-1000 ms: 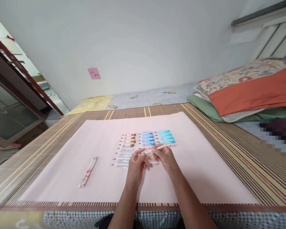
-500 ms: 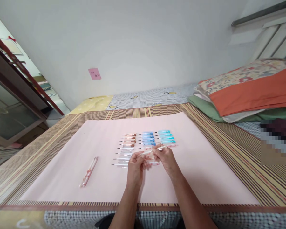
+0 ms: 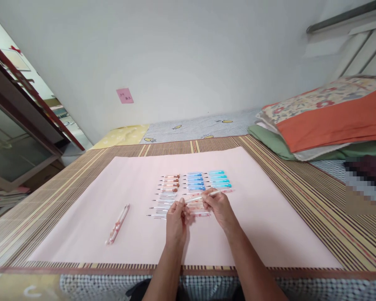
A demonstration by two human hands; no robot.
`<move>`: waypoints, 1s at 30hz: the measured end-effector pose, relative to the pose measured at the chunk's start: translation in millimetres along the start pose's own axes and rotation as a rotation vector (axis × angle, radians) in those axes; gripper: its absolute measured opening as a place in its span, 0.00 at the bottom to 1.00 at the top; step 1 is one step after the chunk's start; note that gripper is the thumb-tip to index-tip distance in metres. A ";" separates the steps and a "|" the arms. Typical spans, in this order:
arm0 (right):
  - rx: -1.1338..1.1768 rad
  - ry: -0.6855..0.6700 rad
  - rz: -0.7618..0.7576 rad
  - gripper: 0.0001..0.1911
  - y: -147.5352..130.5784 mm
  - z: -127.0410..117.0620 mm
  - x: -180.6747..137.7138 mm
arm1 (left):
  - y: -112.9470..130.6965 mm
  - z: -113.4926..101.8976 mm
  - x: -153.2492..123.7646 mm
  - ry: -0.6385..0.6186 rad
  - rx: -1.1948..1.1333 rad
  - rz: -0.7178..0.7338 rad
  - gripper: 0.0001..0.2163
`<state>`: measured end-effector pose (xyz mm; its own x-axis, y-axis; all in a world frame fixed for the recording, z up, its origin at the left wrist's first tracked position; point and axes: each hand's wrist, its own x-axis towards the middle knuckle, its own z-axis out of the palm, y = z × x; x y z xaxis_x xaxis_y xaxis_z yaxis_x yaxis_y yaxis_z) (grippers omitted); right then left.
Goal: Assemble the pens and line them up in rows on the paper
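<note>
A slim whitish pen (image 3: 196,199) is held level between my two hands above the pink sheet (image 3: 90,221). My left hand (image 3: 176,217) pinches its left end between thumb and fingers. Near its other end, my right hand (image 3: 217,205) closes round the barrel. Beneath and beyond my hands lie rows of pens: brown-ended pens (image 3: 171,180), blue pens (image 3: 194,180), turquoise pens (image 3: 218,179) and clear pens (image 3: 164,200). Pens with pink marks (image 3: 202,214) are partly hidden by my hands. At the left, pink-patterned pens (image 3: 118,225) lie together at a slant.
A striped mat (image 3: 69,184) lies under the sheet. Folded bedding with an orange cover (image 3: 335,125) sits at the right, and a checked cloth (image 3: 194,125) runs along the wall. A pink note (image 3: 124,95) is stuck on the wall.
My left thumb and fingers have shifted slightly and now close at the pen's left end. My right hand keeps its hold, and the laid-out pens stay as they were.
</note>
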<state>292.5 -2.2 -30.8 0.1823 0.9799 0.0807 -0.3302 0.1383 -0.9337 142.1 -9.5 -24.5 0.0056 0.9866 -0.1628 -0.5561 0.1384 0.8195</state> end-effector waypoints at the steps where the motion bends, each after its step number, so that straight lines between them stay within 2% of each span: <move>1: 0.010 0.000 0.002 0.17 -0.8 0.0 -0.4 | 0.2 -0.9 0.8 0.020 -0.005 -0.008 0.19; 8: 0.158 0.011 0.004 0.17 -4.1 0.3 -1.3 | 3.6 -5.2 4.8 0.089 -0.045 -0.022 0.21; 12: 0.341 0.081 0.010 0.15 -3.5 -2.3 0.6 | 5.5 -8.7 7.3 0.121 -0.093 -0.047 0.22; 15: 0.388 0.109 0.022 0.14 -4.0 -3.7 1.3 | 6.6 -9.7 8.3 0.131 -0.151 -0.059 0.21; 21: 0.303 0.051 0.112 0.18 -1.9 3.4 -1.9 | 8.1 -9.6 9.2 0.132 -0.253 -0.034 0.15; 24: 0.214 -0.037 0.162 0.19 4.4 13.1 -5.2 | 10.2 -8.5 9.7 0.168 -0.307 -0.030 0.12; 30: -0.084 -0.111 0.087 0.16 21.2 40.2 -15.5 | 22.3 -3.2 6.3 0.187 -0.403 -0.047 0.12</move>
<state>245.4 -8.6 -37.8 0.0511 0.9982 0.0315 -0.2608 0.0438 -0.9644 127.1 -0.5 -9.0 -0.0913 0.9426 -0.3212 -0.8387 0.1011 0.5352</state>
